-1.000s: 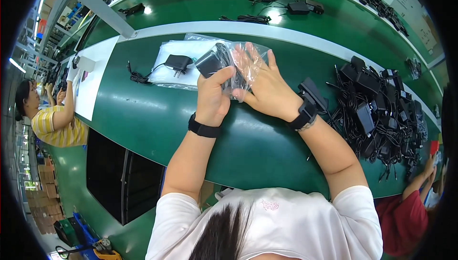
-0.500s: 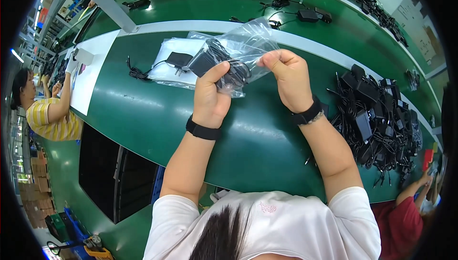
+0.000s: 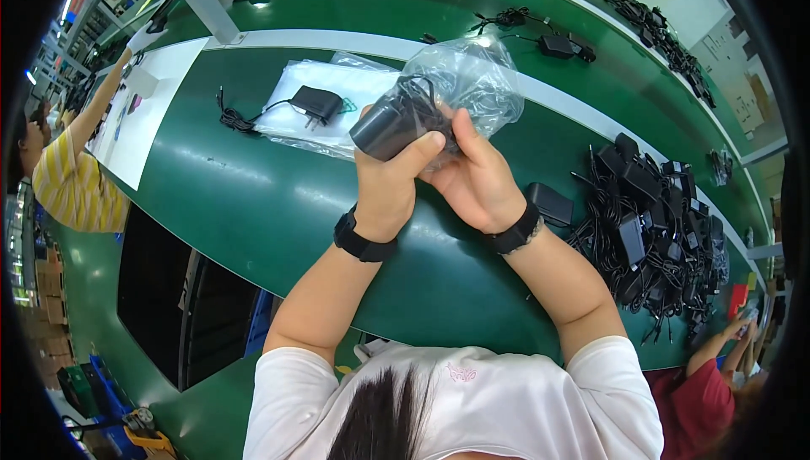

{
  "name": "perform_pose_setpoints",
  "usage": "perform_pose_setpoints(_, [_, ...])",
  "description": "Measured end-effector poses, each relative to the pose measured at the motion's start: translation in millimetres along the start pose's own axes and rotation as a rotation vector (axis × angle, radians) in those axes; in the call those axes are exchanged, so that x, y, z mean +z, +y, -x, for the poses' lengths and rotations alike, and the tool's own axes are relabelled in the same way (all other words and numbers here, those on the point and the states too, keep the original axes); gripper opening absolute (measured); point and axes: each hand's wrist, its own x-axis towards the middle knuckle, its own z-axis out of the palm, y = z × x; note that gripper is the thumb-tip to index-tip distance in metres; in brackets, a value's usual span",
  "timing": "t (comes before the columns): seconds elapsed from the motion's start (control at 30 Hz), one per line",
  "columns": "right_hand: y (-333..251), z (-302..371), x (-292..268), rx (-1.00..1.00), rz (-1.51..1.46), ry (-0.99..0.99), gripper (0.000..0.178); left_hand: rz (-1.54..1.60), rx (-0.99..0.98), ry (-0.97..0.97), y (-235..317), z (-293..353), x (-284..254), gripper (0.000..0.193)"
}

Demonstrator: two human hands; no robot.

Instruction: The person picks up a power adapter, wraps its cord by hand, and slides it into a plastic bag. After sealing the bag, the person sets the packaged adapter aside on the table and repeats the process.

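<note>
Both my hands hold a black power adapter (image 3: 388, 129) with its coiled cable inside a clear plastic bag (image 3: 485, 80). My left hand (image 3: 386, 190) wraps round the adapter's near side, thumb pressed on top. Against the cable end, my right hand (image 3: 479, 186) grips the bagged bundle; its thumb points up along the plastic, and its other fingers are partly hidden. The bag's loose, puffed part stands out beyond the hands to the far right. Just left of them, another black adapter (image 3: 317, 103) with prongs rests on a stack of flat clear bags (image 3: 295, 80).
A heap of black adapters and cables (image 3: 650, 224) covers the right of the green table (image 3: 278, 182), with one adapter (image 3: 550, 204) beside it. More adapters (image 3: 557, 45) lie across the white divider. A person in yellow stripes (image 3: 80, 177) reaches in at left; a red sleeve (image 3: 696, 409) shows lower right.
My right hand has moved from the bag's far edge down to the bundle, close to my left hand. The bag is now bunched and puffed. The person at left has stretched an arm forward.
</note>
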Motion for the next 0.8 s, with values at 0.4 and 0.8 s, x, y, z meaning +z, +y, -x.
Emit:
perform_pose_setpoints(0.4, [-37,5,-10,-0.332,0.827,0.321,0.022,-0.196,0.056,-0.062,3,-11,-6,0.088])
perform_pose_setpoints(0.8, [-19,2,-18,-0.418,1.015,0.248,0.025,-0.385,0.021,0.092,-10,-3,-10,0.017])
